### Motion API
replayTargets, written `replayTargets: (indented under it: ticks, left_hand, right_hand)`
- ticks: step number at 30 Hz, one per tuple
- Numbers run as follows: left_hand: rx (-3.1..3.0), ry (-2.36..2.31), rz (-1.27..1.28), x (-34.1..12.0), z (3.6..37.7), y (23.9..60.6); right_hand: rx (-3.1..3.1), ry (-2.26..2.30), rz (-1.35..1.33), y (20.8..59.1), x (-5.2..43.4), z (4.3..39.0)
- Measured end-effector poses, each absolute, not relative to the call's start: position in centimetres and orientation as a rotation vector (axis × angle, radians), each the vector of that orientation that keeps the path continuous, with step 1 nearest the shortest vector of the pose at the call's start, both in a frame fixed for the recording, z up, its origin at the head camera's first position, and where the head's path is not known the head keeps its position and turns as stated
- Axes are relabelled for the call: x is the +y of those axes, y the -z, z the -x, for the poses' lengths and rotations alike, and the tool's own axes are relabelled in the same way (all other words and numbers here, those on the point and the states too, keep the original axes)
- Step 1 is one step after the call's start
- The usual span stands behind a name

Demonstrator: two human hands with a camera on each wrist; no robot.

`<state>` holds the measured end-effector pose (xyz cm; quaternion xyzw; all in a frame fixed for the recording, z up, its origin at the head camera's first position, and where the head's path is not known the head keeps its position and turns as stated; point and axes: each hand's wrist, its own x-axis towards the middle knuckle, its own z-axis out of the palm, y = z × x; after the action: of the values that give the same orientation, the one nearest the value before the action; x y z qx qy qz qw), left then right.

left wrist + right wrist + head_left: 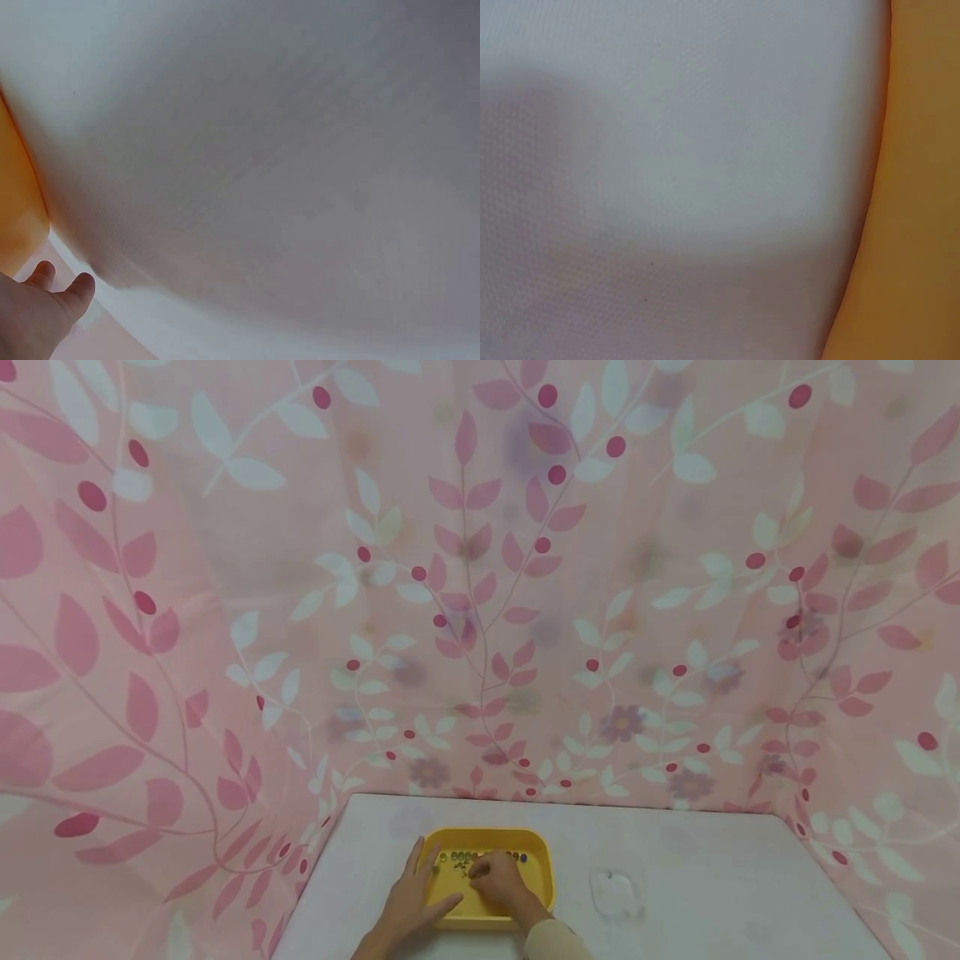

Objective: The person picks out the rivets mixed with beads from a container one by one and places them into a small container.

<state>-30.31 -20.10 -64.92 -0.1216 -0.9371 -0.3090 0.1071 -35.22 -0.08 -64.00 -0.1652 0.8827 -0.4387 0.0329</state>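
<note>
Right now the left hand [411, 893] is lying flat with straight fingers on the yellow tray's [540, 877] 9 o'clock rim, steadying it, while the right hand [501, 881] is curling over the small beads [480, 857] along the tray's 12 o'clock wall; whether it is pinching one, I cannot tell. Picking cleanly probably calls for keeping the tray pinned and taking one bead at a time with fingertips, well clear of the clear dish [617, 893] at 3 o'clock on the white table [712, 877].

smooth yellow plastic tray [542, 864], matt white woven tablecloth [712, 877], clear glossy dish [617, 893], thin printed curtain cloth [225, 610]
</note>
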Motion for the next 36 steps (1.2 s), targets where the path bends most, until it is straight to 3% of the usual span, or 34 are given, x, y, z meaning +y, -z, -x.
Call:
replayTargets:
  ticks: [14, 36]
  left_hand:
    - [-2.789, 0.891, 0.335, -20.2, 30.45, 64.72]
    - [-2.801, 0.868, 0.324, -20.11, 30.24, 64.54]
  right_hand:
    - [2.712, 1.316, 0.581, 64.03, -0.08, 35.33]
    - [2.634, 1.311, 0.399, 64.03, 0.17, 35.37]
